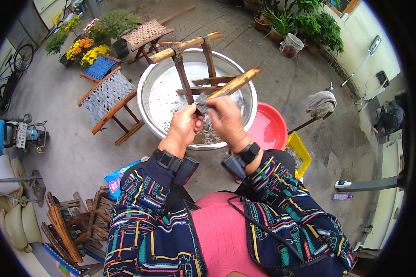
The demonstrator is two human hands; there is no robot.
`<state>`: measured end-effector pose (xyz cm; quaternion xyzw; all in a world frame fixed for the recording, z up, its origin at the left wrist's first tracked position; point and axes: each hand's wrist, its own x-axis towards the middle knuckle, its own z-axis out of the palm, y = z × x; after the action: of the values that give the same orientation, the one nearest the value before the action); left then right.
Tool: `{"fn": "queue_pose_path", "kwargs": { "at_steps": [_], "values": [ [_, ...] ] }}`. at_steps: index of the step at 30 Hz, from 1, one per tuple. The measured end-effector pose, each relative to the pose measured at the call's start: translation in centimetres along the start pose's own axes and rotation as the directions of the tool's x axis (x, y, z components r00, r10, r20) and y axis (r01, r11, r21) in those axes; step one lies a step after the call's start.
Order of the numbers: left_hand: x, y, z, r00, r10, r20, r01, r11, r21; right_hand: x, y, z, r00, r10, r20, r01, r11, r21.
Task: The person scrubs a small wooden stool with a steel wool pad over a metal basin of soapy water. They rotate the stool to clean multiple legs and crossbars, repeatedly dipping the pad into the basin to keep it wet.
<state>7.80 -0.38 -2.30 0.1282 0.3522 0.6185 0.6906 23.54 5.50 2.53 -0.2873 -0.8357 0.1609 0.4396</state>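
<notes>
A wooden folding stool frame [185, 78] stands partly in a large metal basin [145, 114] of sudsy water. My left hand [186, 123] has its fingers closed near the lower end of a leg, by a small piece of grey material [202, 103]. My right hand [227, 119] is blurred and lies against the near end of the frame's light wooden rail [241, 80], beside the same grey material; what its fingers grip cannot be told. Dark crossing legs join the rails, and their lower parts reach over the suds. Both wrists wear black straps with dark devices.
A red plastic basin [280, 130] with liquid touches the metal basin's right side, near a yellow crate [306, 159]. Woven folding stools [107, 97] stand at left, before potted flowers [79, 48]. Wooden frames [66, 228] are piled lower left. A cloth-topped pole [320, 104] stands right.
</notes>
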Motion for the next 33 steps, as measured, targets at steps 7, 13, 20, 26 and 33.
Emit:
{"fn": "queue_pose_path", "kwargs": {
  "at_steps": [7, 13, 20, 26, 33],
  "values": [
    [0.1, -0.4, 0.1, 0.999, 0.033, 0.009, -0.034, 0.999, 0.043, -0.7, 0.8, 0.3, 0.996, -0.081, 0.031, 0.082, 0.995, -0.049],
    [-0.2, -0.3, -0.1, 0.999, 0.004, 0.032, -0.004, 1.000, -0.004, -0.2, 1.2, -0.1, 0.981, 0.127, -0.144, -0.143, 0.984, -0.104],
    [-0.1, -0.4, 0.0, 0.999, 0.015, -0.034, -0.012, 0.996, 0.086, -0.7, -0.3, 0.2, 0.994, -0.043, 0.097, 0.039, 0.998, 0.045],
    [-0.4, -0.3, 0.2, 1.000, -0.003, 0.004, 0.003, 1.000, 0.024, -0.4, 1.6, -0.2, 0.944, 0.196, -0.265, -0.221, 0.973, -0.068],
    [-0.5, -0.3, 0.0, 1.000, 0.001, 0.017, -0.002, 0.999, 0.033, -0.3, 0.1, 0.3, 0.992, -0.081, 0.097, 0.077, 0.996, 0.044]
  ]
}}
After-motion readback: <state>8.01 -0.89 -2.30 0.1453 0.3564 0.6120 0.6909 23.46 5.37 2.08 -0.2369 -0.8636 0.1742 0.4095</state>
